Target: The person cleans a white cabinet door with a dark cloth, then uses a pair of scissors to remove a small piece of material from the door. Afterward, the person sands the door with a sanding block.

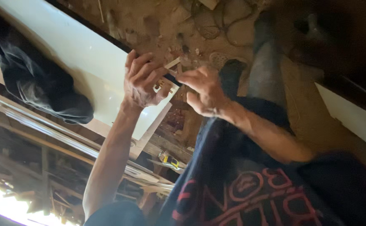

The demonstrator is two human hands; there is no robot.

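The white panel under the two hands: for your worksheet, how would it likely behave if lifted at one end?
The white panel looks long, flat and straight-edged, so probably stiff. Its glossy face may be slippery. A dark cloth draped across it would likely slide off if tilted.

White panel (pixel 95 62), dark cloth (pixel 40 79) on it, dusty floor (pixel 166 25)

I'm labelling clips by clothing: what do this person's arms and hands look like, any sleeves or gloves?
Both the left hand and the right hand are bare, with no gloves. The forearms are uncovered, no long sleeves showing. A dark shirt with red print is worn.
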